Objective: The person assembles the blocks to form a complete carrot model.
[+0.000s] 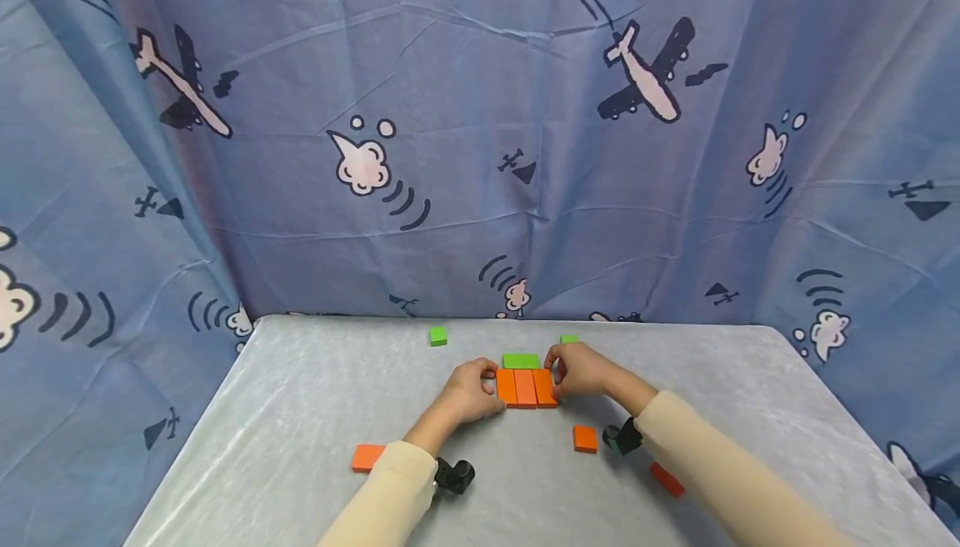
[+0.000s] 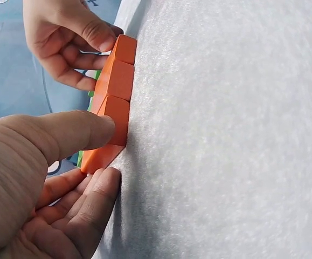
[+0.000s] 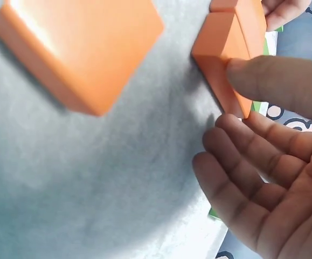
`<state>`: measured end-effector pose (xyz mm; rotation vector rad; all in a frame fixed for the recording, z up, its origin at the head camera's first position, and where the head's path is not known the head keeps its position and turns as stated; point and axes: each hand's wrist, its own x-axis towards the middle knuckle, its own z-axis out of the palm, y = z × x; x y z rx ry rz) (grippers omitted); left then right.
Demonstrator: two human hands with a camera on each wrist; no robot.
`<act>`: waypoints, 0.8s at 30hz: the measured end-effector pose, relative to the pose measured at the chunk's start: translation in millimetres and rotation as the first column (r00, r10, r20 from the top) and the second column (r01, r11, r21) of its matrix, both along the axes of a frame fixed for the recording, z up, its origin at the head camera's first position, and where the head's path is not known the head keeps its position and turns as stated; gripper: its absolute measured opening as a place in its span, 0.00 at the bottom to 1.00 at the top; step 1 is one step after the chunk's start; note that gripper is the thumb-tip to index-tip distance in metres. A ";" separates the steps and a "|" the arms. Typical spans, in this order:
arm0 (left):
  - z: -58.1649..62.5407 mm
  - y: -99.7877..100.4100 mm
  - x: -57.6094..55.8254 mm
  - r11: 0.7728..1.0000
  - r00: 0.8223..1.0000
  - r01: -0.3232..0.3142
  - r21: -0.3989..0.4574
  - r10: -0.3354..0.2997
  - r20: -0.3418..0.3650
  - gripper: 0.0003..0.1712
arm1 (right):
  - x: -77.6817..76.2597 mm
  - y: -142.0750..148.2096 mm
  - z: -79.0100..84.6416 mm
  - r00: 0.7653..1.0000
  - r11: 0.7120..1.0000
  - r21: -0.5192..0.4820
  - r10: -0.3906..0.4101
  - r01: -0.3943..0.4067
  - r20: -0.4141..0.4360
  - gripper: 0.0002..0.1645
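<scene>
We see three orange blocks side by side in a row on the pale table (image 1: 315, 397), with the left hand (image 1: 467, 393) at one end and the right hand (image 1: 583, 370) at the other. The left orange block (image 1: 506, 388) sits between the left thumb and fingers; the right orange block (image 1: 544, 388) sits between the right thumb and fingers. The middle orange block (image 1: 525, 388) lies between those two, its near face uncovered in the left wrist view.

A green block (image 1: 521, 361) lies just behind the row, between the hands. Beyond it we see the table's far edge, and behind that the blue curtain (image 1: 465, 155). The table stretches well out to either side of the hands. Nearer us, a square orange block (image 1: 585, 439) lies close to the right wrist, a red-orange block (image 1: 667, 480) beside the right sleeve, and another orange piece (image 1: 367, 457) partly behind the left sleeve. Two small green blocks (image 1: 438, 336) lie towards the back.

Both hands are parted only about a block's length: we see each thumb on its block's near face and fingertips at the outer side, gripping lightly. How firmly, we cannot tell.
</scene>
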<state>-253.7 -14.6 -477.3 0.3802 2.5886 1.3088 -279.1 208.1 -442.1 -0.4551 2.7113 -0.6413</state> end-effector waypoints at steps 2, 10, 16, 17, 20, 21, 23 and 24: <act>-0.1 -0.1 0.1 1.000 1.000 0.000 0.000 0.000 -0.004 0.31 | 1.0 -0.3 -0.5 1.000 1.000 -0.005 -0.009 0.009 -0.001 0.22; -0.5 -1.1 -0.2 1.000 1.000 0.005 -0.007 -0.005 -0.028 0.31 | 0.0 2.4 2.6 1.000 1.000 -0.004 -0.011 0.011 -0.019 0.21; -0.9 -2.7 -0.7 1.000 1.000 -0.005 -0.005 0.004 -0.016 0.32 | -10.0 12.4 6.5 0.994 0.999 0.034 -0.004 0.008 -0.106 0.19; -0.9 -3.0 -0.8 1.000 1.000 -0.005 -0.003 0.005 -0.014 0.32 | -12.2 14.6 6.1 0.992 0.999 0.039 -0.014 0.019 -0.125 0.19; -1.0 -3.2 -1.1 1.000 1.000 0.000 0.007 0.000 -0.012 0.32 | -18.8 22.5 3.5 0.980 0.996 0.065 -0.044 0.058 -0.194 0.18; -1.4 -3.2 -1.0 1.000 1.000 0.003 0.004 -0.003 -0.012 0.32 | -21.0 25.0 2.0 0.975 0.994 0.074 -0.058 0.075 -0.214 0.19; -1.7 -2.9 -0.9 1.000 1.000 0.006 0.004 -0.005 -0.012 0.32 | -24.9 29.1 -0.9 0.966 0.990 0.087 -0.085 0.109 -0.244 0.20; -1.8 -2.6 -0.9 1.000 1.000 0.006 0.006 -0.005 -0.012 0.32 | -26.7 30.9 -2.2 0.963 0.988 0.097 -0.094 0.122 -0.252 0.21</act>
